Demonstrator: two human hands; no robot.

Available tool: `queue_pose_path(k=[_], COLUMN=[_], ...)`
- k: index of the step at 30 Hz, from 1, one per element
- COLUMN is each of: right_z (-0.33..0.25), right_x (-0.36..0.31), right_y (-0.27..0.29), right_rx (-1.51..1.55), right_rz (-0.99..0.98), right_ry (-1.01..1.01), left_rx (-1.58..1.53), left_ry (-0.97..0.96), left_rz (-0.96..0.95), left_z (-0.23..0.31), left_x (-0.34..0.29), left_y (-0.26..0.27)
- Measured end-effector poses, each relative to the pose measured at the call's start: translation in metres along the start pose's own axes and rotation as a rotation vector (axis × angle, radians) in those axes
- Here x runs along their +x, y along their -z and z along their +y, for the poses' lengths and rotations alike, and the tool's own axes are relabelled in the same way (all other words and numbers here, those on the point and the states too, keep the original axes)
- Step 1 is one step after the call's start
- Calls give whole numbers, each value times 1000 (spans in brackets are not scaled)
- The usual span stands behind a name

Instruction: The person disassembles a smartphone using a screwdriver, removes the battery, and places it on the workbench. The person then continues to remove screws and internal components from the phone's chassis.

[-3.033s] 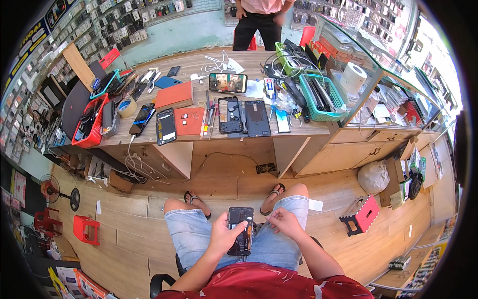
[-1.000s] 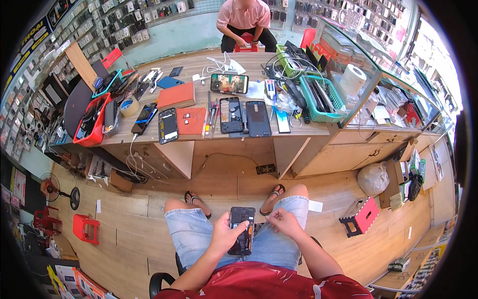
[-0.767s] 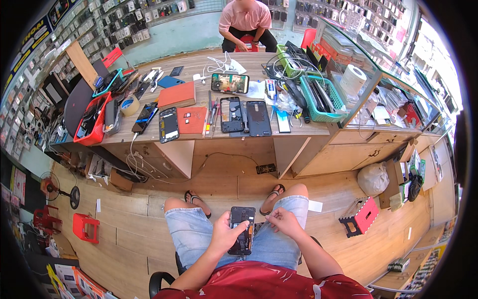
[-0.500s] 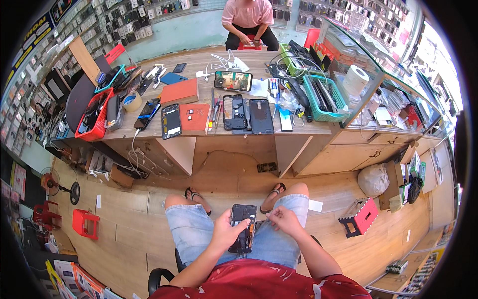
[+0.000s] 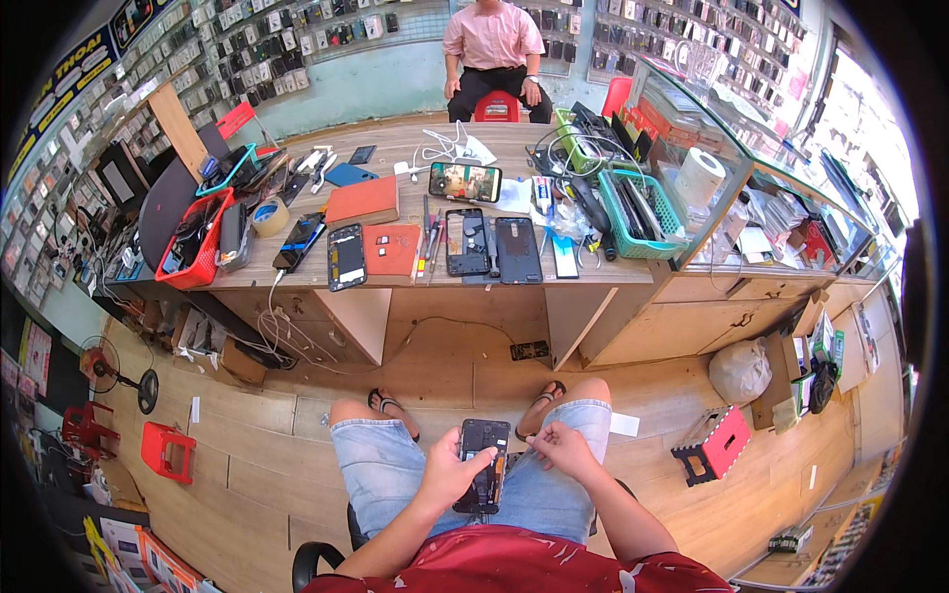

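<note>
An opened black smartphone (image 5: pixel 485 438), its inner boards bare, lies over my lap. My left hand (image 5: pixel 450 474) grips it from the left side, with the thumb across its face. Just right of the phone, my right hand (image 5: pixel 566 451) is held with thumb and fingertips pinched together, apart from the phone. Whatever is between those fingertips is too small to make out. On the desk ahead are a phone frame (image 5: pixel 346 259), a black phone housing with parts in it (image 5: pixel 467 243) and a dark back cover (image 5: pixel 519 251).
Along the desk (image 5: pixel 415 212) stand a lit phone (image 5: pixel 465 182), a red box (image 5: pixel 362 201), screwdrivers (image 5: pixel 432 237), a tape roll (image 5: pixel 269 216), a red basket (image 5: pixel 197 237) and a teal basket (image 5: pixel 641 211). Across it a person (image 5: pixel 493 44) sits. A folding stool (image 5: pixel 713 441) is at the right.
My view has tilted up slightly, so the desk sits lower in the picture. The seated person's hands have parted onto their thighs. My hands keep nearly the same pose.
</note>
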State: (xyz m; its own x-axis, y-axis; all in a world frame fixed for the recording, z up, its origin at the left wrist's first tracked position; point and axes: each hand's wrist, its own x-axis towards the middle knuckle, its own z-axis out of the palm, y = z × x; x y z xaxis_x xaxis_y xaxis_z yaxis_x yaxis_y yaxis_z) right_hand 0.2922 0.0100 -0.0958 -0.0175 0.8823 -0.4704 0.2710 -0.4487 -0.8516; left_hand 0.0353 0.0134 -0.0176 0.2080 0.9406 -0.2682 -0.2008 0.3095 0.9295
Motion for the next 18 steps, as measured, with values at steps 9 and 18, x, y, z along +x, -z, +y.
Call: queue_pose_path(k=[9,18], right_z=[4,-1], right_x=[1,0], right_y=[0,-1], right_rx=[0,-22], right_rz=[-5,-12], right_ry=[6,-1], left_rx=[-2,34], left_ry=[-3,-8], left_rz=[-9,-20], left_z=[2,-1], left_x=[-3,-1], left_y=[-2,1])
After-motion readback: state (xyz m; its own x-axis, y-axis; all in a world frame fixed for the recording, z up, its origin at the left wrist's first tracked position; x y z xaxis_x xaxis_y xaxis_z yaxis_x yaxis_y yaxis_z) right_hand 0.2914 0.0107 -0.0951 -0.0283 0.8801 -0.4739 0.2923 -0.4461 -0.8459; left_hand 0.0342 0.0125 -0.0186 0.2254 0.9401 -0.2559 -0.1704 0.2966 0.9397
